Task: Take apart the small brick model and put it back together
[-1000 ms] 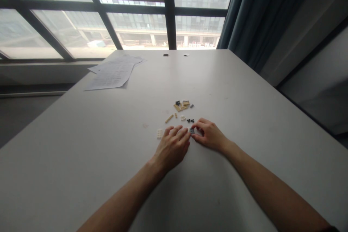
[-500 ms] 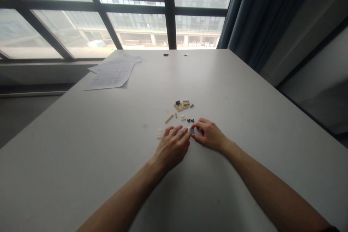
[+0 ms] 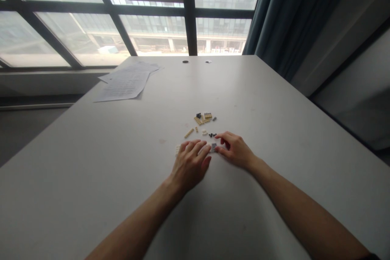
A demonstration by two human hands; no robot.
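Note:
A small grey building brick [image 3: 213, 147] lies on the white table between my hands. My right hand [image 3: 235, 149] is just right of it, thumb at the brick's edge and index finger stretched out beyond it, apart from the thumb. My left hand [image 3: 191, 162] rests with its fingers extended, fingertips close to the brick's left side; whether they touch it I cannot tell. A white studded brick [image 3: 177, 149] is partly hidden behind my left fingers. Small black pieces [image 3: 212, 135] lie near my right index fingertip, with a white piece [image 3: 204, 133] beside them.
Farther out lie a long tan brick [image 3: 189, 133], a short tan piece [image 3: 196, 129], a pile of tan plates [image 3: 199, 120], a dark piece [image 3: 198, 115] and a small grey piece [image 3: 215, 118]. Paper sheets [image 3: 124, 85] cover the table's far left, by the window.
My right index finger has lifted off the grey brick and opened away from the thumb. My left hand has shifted slightly left, covering more of the white brick.

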